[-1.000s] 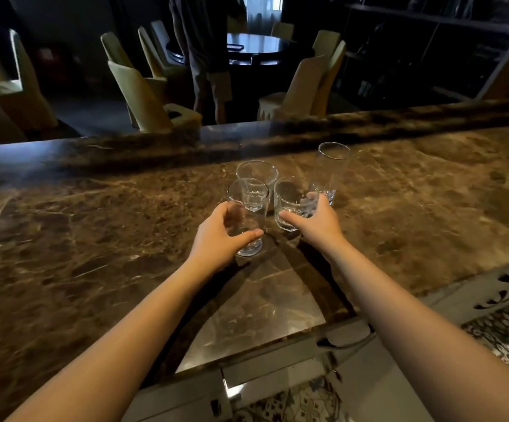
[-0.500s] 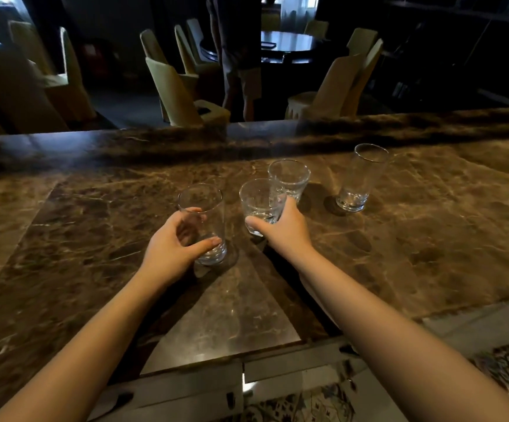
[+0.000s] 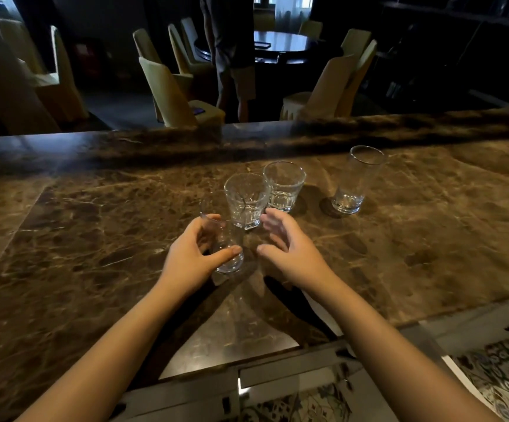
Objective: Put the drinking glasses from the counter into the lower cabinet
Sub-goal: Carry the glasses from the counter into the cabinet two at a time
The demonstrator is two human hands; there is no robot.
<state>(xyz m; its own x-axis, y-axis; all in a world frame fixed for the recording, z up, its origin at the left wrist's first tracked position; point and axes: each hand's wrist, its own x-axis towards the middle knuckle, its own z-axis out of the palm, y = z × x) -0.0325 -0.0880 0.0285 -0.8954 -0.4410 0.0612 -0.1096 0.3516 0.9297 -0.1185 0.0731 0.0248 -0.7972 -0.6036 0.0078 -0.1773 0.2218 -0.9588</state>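
- Four glasses stand upright on the marble bench (image 3: 95, 245), all empty as far as I can tell; none is in the cabinet yet, and the cabinet itself is not clearly in view.
- One slim glass (image 3: 223, 239) is wrapped by the left hand (image 3: 191, 263), thumb in front and fingers behind, its base seemingly on the stone.
- Two faceted tumblers sit just behind it: the near tumbler (image 3: 247, 202) and the far tumbler (image 3: 283, 187), side by side and close to touching.
- One tall glass (image 3: 358, 181) stands well apart to the right.
- Right hand (image 3: 289, 248) is spread and holds nothing, fingertips just beside the near tumbler.
- Likely handling: rigid, smooth, brittle, light enough for one hand each; thick bases put the weight low.
- Best hold is probably around the mid-wall, not the rim; knocking glass on glass or stone could chip them.
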